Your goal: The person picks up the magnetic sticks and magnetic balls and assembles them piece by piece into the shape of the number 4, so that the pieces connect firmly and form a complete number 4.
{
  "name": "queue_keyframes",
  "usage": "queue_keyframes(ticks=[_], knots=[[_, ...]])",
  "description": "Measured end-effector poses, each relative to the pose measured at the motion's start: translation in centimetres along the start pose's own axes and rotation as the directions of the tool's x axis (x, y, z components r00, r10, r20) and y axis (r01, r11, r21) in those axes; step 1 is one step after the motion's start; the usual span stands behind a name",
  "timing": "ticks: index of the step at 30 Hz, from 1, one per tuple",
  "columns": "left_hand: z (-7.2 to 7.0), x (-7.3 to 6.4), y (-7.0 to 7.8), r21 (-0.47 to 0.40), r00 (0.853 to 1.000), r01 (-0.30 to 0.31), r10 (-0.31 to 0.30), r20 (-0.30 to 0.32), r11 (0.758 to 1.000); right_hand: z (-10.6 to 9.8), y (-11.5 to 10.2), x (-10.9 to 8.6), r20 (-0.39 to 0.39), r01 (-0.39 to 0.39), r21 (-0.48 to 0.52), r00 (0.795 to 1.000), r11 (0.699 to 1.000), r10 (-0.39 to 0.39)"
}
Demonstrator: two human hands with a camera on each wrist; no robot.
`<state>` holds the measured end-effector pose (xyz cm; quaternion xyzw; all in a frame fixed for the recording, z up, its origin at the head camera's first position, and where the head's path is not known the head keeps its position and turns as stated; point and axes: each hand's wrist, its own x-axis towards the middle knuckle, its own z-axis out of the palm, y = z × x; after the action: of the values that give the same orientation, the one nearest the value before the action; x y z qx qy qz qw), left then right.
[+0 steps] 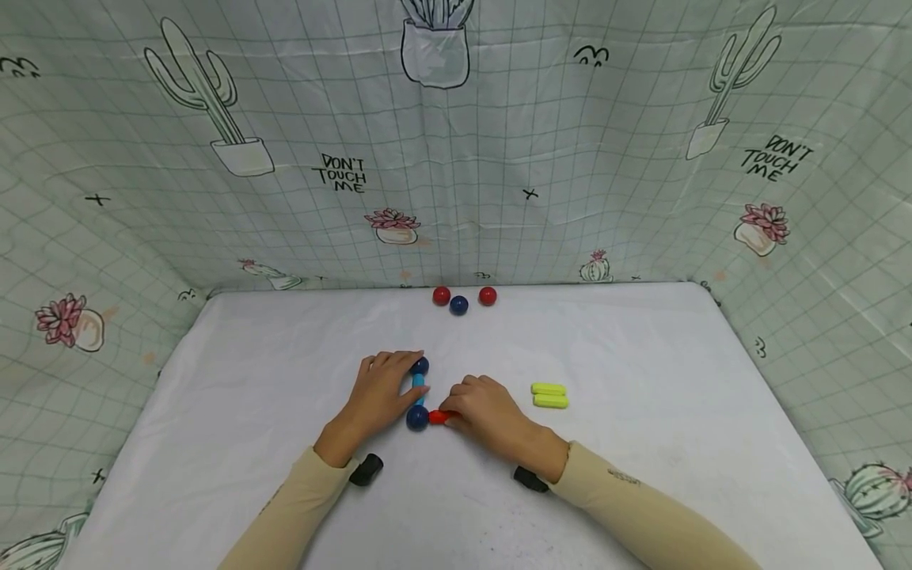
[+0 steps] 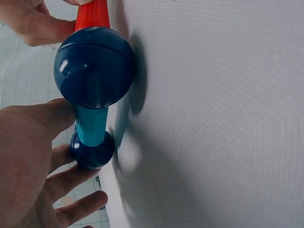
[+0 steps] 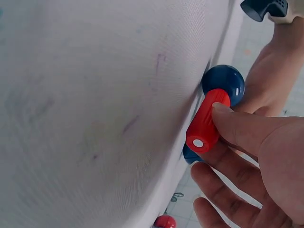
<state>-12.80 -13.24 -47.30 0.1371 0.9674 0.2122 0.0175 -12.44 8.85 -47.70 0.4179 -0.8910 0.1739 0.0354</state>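
fingers [image 3: 237,170], red rod [image 3: 207,119], dot [image 3: 198,142] in right-wrist view only

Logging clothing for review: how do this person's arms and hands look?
Long beige sleeves, with small dark print on the right one. The left hand and right hand are gloveless; a black device sits at each wrist.

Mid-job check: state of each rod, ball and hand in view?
Near blue ball: touching light blue rod and red rod
Far blue ball: at light blue rod's other end
Light blue rod: between these balls, held
Red rod: pinched, outer end uncovered
Yellow-green rods: lying side by side
Red balls: joined to no rod
Back blue ball: joined to no rod
Left hand: holding light blue rod
Right hand: pinching red rod
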Motion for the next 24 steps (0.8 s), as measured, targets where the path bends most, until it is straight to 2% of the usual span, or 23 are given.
queue_keyframes(ticks=[19,24], knots=[[0.27,0.16,-0.31,0.005,1.0,-0.008,0.008,-0.007,1.0,-0.19,-0.1,0.0,-0.01,0.011,-0.014,1.0,1.0,-0.011],[0.3,0.06,-0.32,0.003,1.0,-0.014,0.014,-0.018,1.0,-0.45,0.48,-0.17,0.0,0.013,-0.017,1.0,1.0,-0.013]])
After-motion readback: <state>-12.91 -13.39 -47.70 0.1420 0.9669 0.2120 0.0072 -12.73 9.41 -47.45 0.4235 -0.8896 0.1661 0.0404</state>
